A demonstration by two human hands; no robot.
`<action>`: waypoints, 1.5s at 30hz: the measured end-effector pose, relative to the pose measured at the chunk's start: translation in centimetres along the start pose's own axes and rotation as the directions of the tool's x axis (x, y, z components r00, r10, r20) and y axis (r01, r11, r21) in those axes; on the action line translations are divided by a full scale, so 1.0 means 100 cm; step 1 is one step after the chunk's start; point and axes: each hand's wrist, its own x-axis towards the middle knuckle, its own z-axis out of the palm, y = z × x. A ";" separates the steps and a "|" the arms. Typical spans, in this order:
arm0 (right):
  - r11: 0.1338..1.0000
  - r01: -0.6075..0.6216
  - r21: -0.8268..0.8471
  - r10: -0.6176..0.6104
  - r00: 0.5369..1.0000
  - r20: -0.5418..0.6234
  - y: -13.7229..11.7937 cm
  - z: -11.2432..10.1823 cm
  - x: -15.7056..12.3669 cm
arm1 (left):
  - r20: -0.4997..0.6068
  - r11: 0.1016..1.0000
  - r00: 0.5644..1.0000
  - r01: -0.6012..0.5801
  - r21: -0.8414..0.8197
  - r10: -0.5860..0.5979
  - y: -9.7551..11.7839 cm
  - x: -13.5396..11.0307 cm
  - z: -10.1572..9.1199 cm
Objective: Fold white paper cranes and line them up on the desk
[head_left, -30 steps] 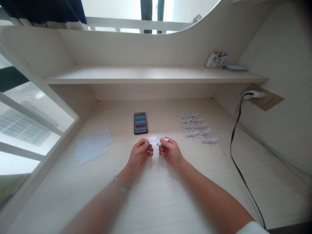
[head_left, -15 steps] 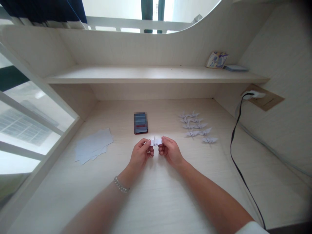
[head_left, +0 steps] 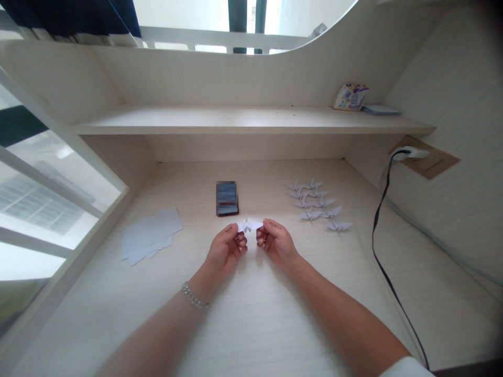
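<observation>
A small white folded paper crane (head_left: 248,225) is held just above the desk between both hands. My left hand (head_left: 226,247) pinches its left wing tip, fingers curled. My right hand (head_left: 275,242) pinches the right wing tip the same way. The wings are pulled out flat and a thin point sticks up in the middle. Just beyond the crane lies a dark phone (head_left: 227,198), face up.
Several finished paper cranes (head_left: 317,205) lie in rows to the right. A stack of pale paper sheets (head_left: 150,235) lies at the left. A black cable (head_left: 380,230) runs from a wall socket down the desk's right side. On the shelf above are a small packet (head_left: 349,96) and a flat pad.
The hands have drawn the crane's wings apart and flattened them; the folded paper now looks spread, with a point standing up. The arms have hardly shifted.
</observation>
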 end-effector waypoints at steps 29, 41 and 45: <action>0.610 0.273 -0.744 -0.487 0.870 -0.080 0.008 -0.002 -0.002 | -0.045 0.868 0.983 -0.137 0.478 0.179 -0.014 0.000 0.002; 0.651 0.262 -0.713 -0.490 0.862 -0.131 0.007 -0.005 0.001 | 0.005 0.866 0.964 -0.242 0.438 0.266 -0.007 -0.004 0.002; 0.612 0.261 -0.746 -0.494 0.863 -0.103 0.007 -0.002 -0.001 | -0.014 0.852 0.970 -0.206 0.481 0.243 -0.008 -0.002 0.001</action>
